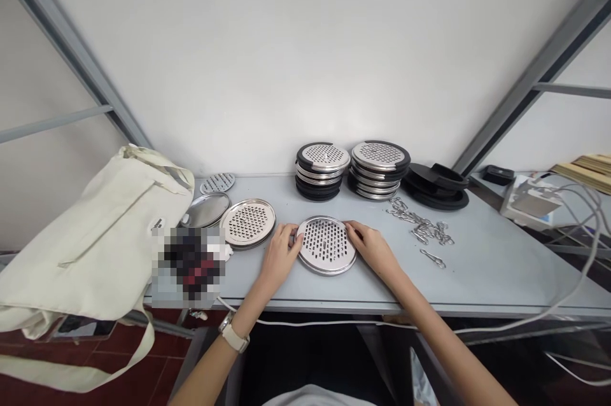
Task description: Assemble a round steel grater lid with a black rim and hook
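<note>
On the feed I'm seeing the left hand [280, 252] and right hand [370, 244] pinching opposite sides of a round silver perforated metal disc [326, 242]; it's sitting on the flat light-grey desk [491, 266], near the front edge.

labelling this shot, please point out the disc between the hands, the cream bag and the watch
Disc [326, 244]: head view, middle of its holed face.
Cream bag [100, 259]: head view, front panel.
Watch [235, 338]: head view, pale strap.
</note>
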A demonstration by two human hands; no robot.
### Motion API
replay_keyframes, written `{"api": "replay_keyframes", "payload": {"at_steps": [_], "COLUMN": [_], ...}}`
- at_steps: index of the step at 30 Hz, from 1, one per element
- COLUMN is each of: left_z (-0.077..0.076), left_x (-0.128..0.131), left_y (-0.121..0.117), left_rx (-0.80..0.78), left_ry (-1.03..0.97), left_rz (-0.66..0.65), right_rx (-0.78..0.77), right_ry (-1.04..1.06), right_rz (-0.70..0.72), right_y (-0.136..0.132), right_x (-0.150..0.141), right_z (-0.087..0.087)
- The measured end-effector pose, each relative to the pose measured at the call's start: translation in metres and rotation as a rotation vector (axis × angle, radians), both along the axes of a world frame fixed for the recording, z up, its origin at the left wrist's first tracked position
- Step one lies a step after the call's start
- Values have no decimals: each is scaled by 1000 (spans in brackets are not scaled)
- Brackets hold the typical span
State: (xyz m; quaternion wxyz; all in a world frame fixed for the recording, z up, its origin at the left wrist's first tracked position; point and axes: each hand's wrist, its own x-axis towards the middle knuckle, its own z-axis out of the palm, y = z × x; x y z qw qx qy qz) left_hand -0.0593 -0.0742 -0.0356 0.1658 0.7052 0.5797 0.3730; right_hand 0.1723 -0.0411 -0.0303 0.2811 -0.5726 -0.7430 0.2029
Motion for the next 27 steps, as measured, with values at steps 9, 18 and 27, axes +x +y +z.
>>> {"api": "replay_keyframes", "payload": {"at_steps": [9, 18, 27], "left_z": [1, 4, 1], "left_x": [1, 4, 4], "left_y": [-1, -2, -4], "left_rx": [-22, -67, -33], "left_ry": [47, 127, 101], "left_rz": [33, 43, 41], "right_rx": [8, 84, 156], "right_ry": [-230, -449, -125], "right_rz": [-87, -112, -165], "right_y": [-3, -3, 4], "right_x": [-4, -6, 28], "right_z": [4, 4, 25]}}
